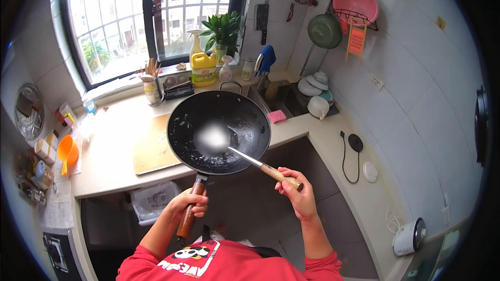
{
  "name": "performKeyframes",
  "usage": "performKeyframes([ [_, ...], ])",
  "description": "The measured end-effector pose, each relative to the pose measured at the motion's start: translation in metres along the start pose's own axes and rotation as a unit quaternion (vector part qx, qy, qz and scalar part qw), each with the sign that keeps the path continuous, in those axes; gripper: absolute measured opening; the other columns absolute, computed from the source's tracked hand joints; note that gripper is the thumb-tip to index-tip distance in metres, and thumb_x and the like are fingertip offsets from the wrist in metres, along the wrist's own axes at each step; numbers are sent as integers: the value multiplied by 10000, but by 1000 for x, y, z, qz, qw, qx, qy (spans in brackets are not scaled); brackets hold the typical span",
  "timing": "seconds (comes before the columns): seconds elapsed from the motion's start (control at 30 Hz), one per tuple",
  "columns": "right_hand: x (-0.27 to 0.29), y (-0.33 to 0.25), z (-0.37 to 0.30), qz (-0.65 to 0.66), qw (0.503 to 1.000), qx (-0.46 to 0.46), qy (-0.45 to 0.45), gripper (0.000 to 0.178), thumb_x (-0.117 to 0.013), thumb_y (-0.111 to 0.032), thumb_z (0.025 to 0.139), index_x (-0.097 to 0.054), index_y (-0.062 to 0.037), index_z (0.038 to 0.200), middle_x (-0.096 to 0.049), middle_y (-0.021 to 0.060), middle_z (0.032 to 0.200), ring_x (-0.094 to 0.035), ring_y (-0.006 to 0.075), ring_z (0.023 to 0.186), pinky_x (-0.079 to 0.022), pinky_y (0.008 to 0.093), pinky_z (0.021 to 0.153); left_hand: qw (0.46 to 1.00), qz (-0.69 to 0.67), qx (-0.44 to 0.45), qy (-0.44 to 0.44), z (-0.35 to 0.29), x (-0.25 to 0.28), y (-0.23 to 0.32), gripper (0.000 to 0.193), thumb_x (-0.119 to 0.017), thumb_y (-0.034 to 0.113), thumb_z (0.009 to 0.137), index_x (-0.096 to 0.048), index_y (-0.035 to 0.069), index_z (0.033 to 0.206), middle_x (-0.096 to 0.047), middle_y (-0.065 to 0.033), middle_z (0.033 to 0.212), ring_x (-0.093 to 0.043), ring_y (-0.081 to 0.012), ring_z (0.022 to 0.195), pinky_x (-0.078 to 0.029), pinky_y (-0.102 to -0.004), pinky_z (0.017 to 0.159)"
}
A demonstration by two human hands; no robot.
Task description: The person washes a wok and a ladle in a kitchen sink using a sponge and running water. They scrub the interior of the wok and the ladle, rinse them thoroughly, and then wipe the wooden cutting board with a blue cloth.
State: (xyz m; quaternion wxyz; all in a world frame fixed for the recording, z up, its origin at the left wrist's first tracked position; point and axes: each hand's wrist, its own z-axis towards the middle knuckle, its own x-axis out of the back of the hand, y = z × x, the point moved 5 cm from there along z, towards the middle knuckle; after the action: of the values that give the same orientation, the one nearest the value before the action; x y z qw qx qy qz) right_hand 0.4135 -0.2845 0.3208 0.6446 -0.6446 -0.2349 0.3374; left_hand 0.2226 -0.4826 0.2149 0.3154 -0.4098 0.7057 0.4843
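My left hand (190, 204) is wrapped round the brown wooden handle of a large black wok (245, 106). The wok is off the floor at counter height, tilted so its inside shows, and overlaps the cutting board and the counter's front edge. Wet streaks and whitish bits cling to its inner wall. In my right hand (296, 190) is the wooden handle of a long metal cooking utensil (246, 156). Its rounded head lies inside the wok as a bright blur, so I cannot tell ladle from spatula.
A wooden cutting board (151, 151) lies left of the wok. Behind stand a yellow jug (203, 70), a utensil holder (152, 91) and a plant (221, 28). The sink (284, 105) has a pink sponge (276, 116) beside it and stacked bowls (314, 84) at its right. An orange scoop (67, 149) sits far left.
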Motion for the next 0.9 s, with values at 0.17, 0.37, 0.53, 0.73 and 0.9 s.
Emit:
performKeyframes([
  [0.17,57,49,98,89,989,-101,59,256,-530,-7,852,-514,-13,1108,-504,99,1221,-579,135,851,-475,238,710,999,38,-1,31,116,24,44,247,-607,36,779,-382,71,877,-398,-16,581,-409,-107,469,-389,-288,481],
  [0.37,114,97,204,102,983,-147,33,292,-521,-3,856,-496,-28,1146,-517,78,1213,-582,141,856,-470,241,703,997,32,-36,68,222,36,73,205,-596,35,785,-396,53,825,-418,-29,595,-424,-115,491,-403,-299,491],
  [0.53,161,126,283,59,980,-189,-26,302,-533,-10,853,-509,-28,1154,-544,70,1163,-592,135,842,-451,226,680,992,-22,-69,107,298,46,69,188,-591,39,789,-404,60,795,-427,-24,595,-441,-112,506,-406,-287,504],
  [0.73,193,147,360,7,974,-207,-97,326,-554,-41,853,-511,-33,1176,-589,56,1041,-592,100,835,-439,194,670,979,-67,-127,144,356,50,62,184,-590,63,794,-406,65,794,-424,-21,582,-437,-107,502,-404,-287,508],
  [0.9,204,161,388,-16,966,-226,-123,341,-558,-53,849,-509,-33,1187,-608,50,1010,-601,91,841,-435,184,668,973,-90,-141,162,380,55,50,206,-606,68,787,-401,60,812,-421,-24,577,-435,-116,500,-406,-293,507],
])
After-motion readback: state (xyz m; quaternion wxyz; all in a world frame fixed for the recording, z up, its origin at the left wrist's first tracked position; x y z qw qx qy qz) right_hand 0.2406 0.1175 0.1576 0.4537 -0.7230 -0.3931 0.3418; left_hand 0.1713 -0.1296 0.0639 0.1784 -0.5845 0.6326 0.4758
